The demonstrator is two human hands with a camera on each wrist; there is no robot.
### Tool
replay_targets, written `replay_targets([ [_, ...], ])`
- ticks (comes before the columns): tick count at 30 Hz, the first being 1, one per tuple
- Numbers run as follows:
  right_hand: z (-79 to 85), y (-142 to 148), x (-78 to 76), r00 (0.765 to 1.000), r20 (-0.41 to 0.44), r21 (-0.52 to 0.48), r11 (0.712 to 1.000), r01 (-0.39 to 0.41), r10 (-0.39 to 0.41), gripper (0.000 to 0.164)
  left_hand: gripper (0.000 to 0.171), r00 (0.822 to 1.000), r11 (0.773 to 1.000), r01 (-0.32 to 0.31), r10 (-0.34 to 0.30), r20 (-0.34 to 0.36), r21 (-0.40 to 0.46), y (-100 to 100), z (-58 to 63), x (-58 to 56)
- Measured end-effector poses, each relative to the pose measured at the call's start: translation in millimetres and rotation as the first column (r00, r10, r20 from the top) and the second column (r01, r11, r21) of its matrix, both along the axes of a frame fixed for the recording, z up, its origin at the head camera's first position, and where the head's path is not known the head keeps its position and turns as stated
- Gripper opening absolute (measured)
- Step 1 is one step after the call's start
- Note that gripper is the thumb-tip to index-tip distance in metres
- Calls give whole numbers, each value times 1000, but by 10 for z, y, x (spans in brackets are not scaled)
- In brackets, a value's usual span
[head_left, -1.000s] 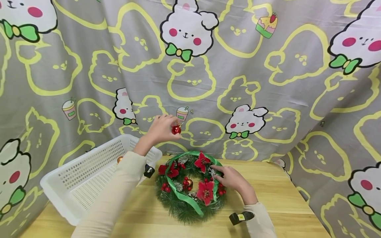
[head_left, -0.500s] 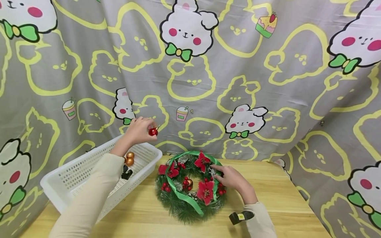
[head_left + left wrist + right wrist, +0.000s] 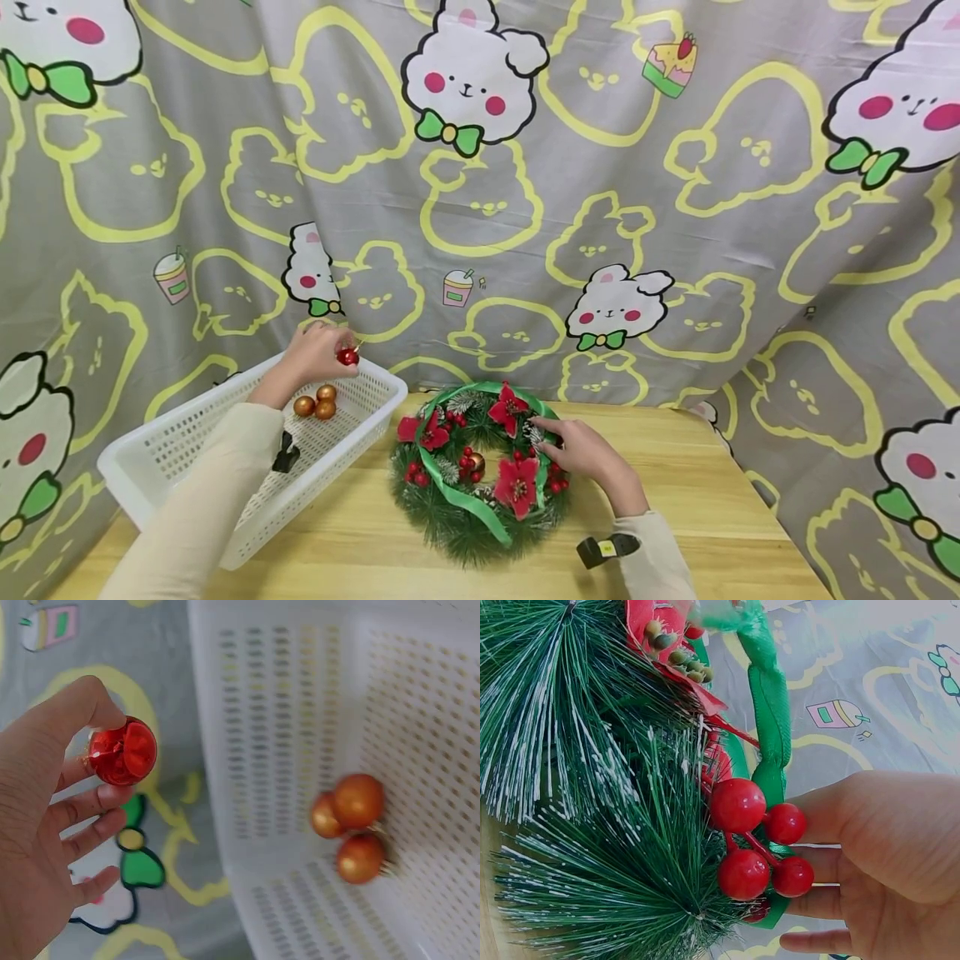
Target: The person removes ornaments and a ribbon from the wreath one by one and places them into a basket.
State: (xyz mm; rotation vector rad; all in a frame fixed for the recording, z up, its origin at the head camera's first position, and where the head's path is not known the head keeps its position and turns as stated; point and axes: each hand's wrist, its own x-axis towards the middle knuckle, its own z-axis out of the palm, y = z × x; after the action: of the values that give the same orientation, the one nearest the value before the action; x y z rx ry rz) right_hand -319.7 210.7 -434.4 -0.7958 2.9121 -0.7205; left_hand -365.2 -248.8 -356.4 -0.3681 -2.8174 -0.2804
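My left hand (image 3: 313, 353) pinches a shiny red Christmas bauble (image 3: 124, 751) between thumb and fingers, over the far end of a white perforated basket (image 3: 243, 546). Inside the basket lie three copper-gold baubles (image 3: 326, 409), grouped near its far end. To the right, a green Christmas wreath (image 3: 468, 537) lies on the wooden table. It carries red poinsettias (image 3: 516, 487), berries and a green ribbon (image 3: 480, 508). My right hand (image 3: 588, 457) rests at the wreath's right side, fingers fairly straight; in the right wrist view, red berries (image 3: 738, 805) and ribbon partly hide its fingertips.
Another copper bauble (image 3: 477, 463) sits among the wreath's berries near its centre. A grey curtain (image 3: 495, 275) with cartoon rabbits hangs right behind the wooden table (image 3: 675, 492). The basket's long side slants toward the front left.
My left hand has carried the red bauble left and down, from above the wreath's left side to over the basket. My right hand and the wreath have stayed in place.
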Motion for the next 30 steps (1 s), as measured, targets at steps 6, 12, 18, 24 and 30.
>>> replay_targets([
  [6, 14, 14, 1, 1000, 2, -4, 1000, -1, 1, 47, 39, 996, 1000, -21, 23, 92, -15, -110, -217, -43],
  [12, 16, 15, 2, 1000, 3, -9, 1000, -11, 11, 47, 35, 994, 1000, -5, 6, 111, -10, -151, -374, -62],
  [18, 0, 19, 8, 1000, 5, -3, 1000, -10, 10, 48, 34, 993, 1000, -2, 2, 120, -2, -179, -489, -67],
  [24, -11, 24, 1, 1000, 0, -3, 1000, -4, 4, 47, 31, 988, 1000, 6, -9, 152, 20, -201, -592, -85],
  [30, -7, 22, -21, 1000, 3, 7, 1000, -8, 8, 47, 28, 983, 1000, -18, 13, 183, 25, -205, -682, -115],
])
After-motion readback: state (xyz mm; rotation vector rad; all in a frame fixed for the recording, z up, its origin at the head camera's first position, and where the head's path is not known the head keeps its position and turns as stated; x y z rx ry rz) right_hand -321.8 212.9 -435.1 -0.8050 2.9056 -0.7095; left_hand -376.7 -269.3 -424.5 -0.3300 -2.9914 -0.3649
